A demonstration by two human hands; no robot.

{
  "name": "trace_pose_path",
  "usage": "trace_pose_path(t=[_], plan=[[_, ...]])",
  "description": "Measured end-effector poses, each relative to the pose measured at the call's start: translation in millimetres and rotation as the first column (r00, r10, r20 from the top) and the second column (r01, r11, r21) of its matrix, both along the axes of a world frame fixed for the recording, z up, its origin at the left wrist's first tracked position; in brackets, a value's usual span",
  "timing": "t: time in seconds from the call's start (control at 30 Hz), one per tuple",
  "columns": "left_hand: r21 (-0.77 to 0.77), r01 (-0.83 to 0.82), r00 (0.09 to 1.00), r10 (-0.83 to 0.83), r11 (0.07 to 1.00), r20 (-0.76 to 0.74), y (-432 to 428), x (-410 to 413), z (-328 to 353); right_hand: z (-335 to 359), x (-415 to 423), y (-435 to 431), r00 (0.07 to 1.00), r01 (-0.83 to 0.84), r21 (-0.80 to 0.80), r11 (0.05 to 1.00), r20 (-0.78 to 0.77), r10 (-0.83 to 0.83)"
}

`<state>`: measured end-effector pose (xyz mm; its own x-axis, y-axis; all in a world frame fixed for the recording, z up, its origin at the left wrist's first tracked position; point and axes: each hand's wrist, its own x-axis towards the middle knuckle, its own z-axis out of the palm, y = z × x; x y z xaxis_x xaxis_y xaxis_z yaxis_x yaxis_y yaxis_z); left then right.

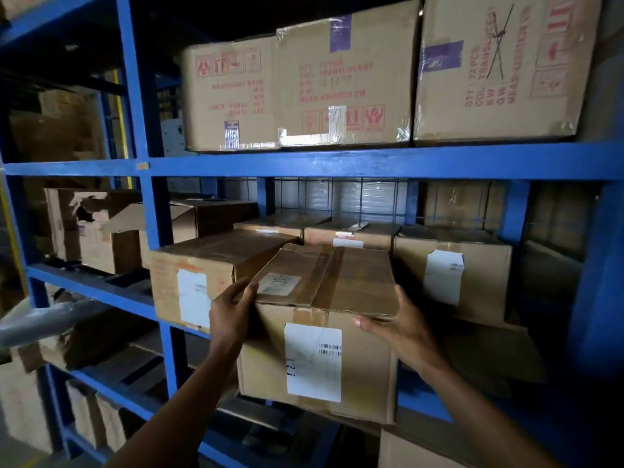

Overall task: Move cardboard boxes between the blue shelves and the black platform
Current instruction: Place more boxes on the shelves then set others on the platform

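Note:
A taped cardboard box (324,332) with a white label on its front juts out past the edge of the middle blue shelf (371,162), tilted toward me. My left hand (233,309) grips its upper left corner, fingers curled over the top edge. My right hand (398,322) holds its right side, thumb along the front top edge. Two similar labelled boxes flank it on the shelf: one to the left (199,275), one to the right (459,275). The black platform is not in view.
Large boxes with red print (344,79) fill the shelf above. More boxes (351,233) sit behind the held one. A torn open box (91,228) stands in the left bay past a blue upright (148,197). Lower shelves hold further boxes (87,417).

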<state>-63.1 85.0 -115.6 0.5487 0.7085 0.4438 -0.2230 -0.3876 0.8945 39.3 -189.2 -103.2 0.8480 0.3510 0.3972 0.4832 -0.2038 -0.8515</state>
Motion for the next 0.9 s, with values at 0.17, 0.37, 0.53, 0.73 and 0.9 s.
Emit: trace_pose_path(t=[0.17,0.37,0.53,0.73,0.9], plan=[[0.027,0.065,0.998,-0.065,0.998,0.018,24,20,-2,6,6,21,0.998,0.070,-0.007,0.998,0.009,-0.070],[0.148,0.174,0.984,-0.176,0.974,-0.005,43,18,-12,-2,-2,29,0.964,0.258,-0.080,0.963,0.089,-0.251],[0.288,0.211,0.977,-0.196,0.934,-0.079,53,15,-29,-11,-6,29,0.850,0.460,-0.278,0.844,0.413,-0.328],[0.880,0.058,0.987,0.107,0.470,-0.123,61,21,-75,-42,-12,45,0.632,0.663,-0.483,0.571,0.770,-0.083],[0.961,0.113,0.956,0.235,0.254,-0.174,80,32,-109,-94,10,54,0.626,0.636,-0.620,0.459,0.763,0.163]])
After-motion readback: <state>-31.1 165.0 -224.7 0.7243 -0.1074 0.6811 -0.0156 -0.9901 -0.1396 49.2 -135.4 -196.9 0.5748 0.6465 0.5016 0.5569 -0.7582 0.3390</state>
